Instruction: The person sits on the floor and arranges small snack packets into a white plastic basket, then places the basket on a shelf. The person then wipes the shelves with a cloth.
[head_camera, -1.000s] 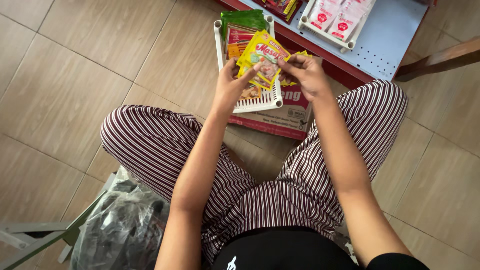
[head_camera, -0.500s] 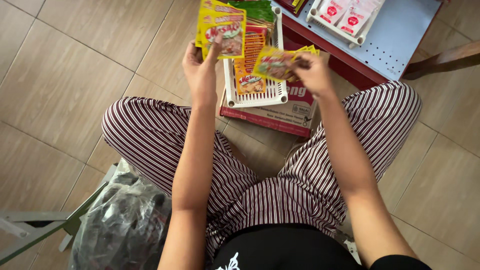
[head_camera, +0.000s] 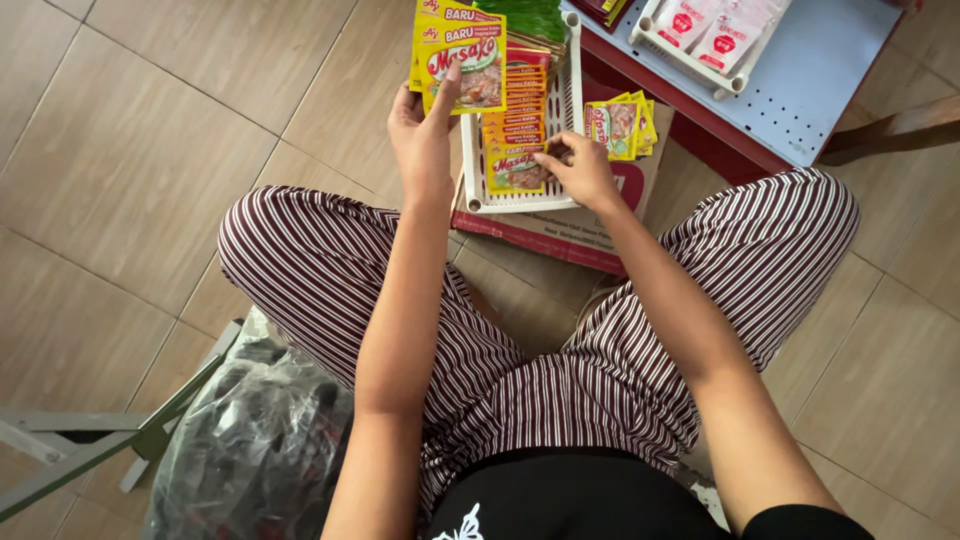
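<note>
So the white tray (head_camera: 572, 90) already has a neat overlapping row of yellow sachets (head_camera: 516, 125) running from far to near, and the right hand (head_camera: 580, 170) is pressing fingertips on the nearest one, gripping nothing. The left hand (head_camera: 425, 125) pinches a small stack of packets (head_camera: 460, 50) just left of the tray, so those look left to file. A few more loose sachets (head_camera: 622, 125) sit right of the tray on the box (head_camera: 560, 228) (can't tell whether they belong in it).

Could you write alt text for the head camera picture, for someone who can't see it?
Seen from above, a seated person's left hand holds up yellow sachets while the right hand presses a row of sachets in a white basket on a cardboard box.
</note>
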